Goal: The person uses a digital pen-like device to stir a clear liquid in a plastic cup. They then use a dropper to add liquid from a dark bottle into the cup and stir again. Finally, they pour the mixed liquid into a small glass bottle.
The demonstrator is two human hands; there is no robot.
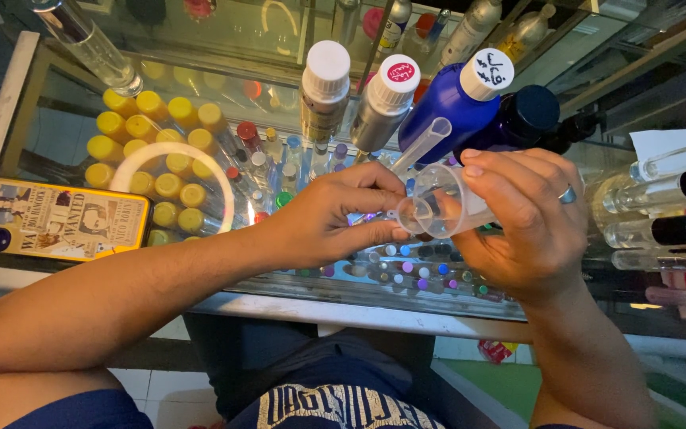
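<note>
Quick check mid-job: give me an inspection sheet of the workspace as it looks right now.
Surface: glass counter top over a case of small capped vials.
Job's things: clear plastic measuring cup, tilted; a clear syringe stands in it.
Clutter: two silver bottles with white caps, blue bottle, dark blue bottle, phone in a yellow case, clear tubes with dark caps at right.
Grippers: right hand, ring on one finger, holds the cup; left hand pinches something small at the cup's rim, too small to tell.
Cables: nothing seen.
Surroundings: yellow-capped bottles under the glass, tiled floor below.
</note>
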